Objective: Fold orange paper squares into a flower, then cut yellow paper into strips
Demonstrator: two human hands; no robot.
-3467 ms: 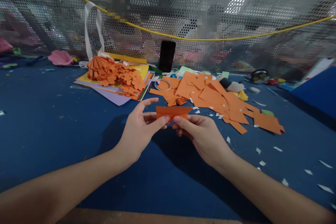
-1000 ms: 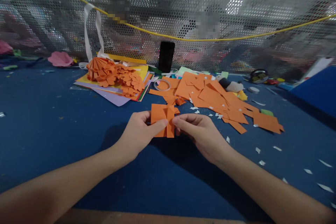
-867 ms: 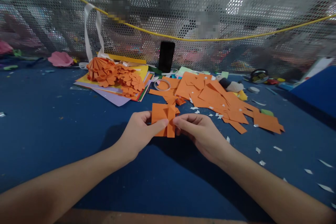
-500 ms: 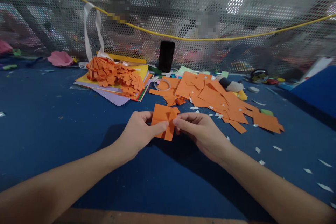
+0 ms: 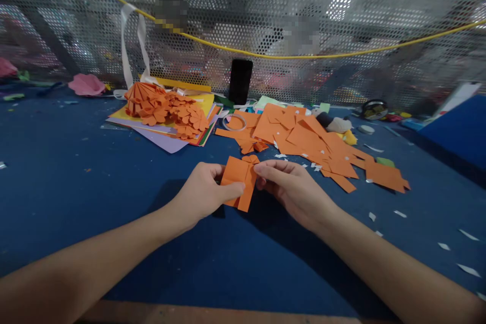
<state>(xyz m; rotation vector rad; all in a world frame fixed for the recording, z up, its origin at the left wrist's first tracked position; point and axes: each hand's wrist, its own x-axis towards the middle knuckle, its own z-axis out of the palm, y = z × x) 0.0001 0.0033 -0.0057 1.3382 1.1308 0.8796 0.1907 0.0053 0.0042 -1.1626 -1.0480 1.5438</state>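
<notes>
A small folded piece of orange paper [image 5: 235,172] is held above the blue table, between both hands. My left hand [image 5: 201,190] grips it from the left, thumb flat across its front and the other fingers behind. At its upper right edge, my right hand [image 5: 292,185] pinches the paper between thumb and forefinger. A narrow flap runs down the paper's right side, and a small fold shows at its top. Just beyond lies a small orange paper flower [image 5: 248,147].
Orange paper sheets [image 5: 304,134] lie heaped behind my right hand, with white scraps around. Orange paper flowers [image 5: 152,106] sit on coloured sheets at the back left. A phone [image 5: 240,82] leans against the perforated metal screen [image 5: 212,15]. A tape roll [image 5: 375,110] stands far right.
The folded orange paper has dropped slightly toward me. Its top right part, earlier partly opened with a dark crease, now lies flatter, with the side flap straighter. Both hands keep their hold.
</notes>
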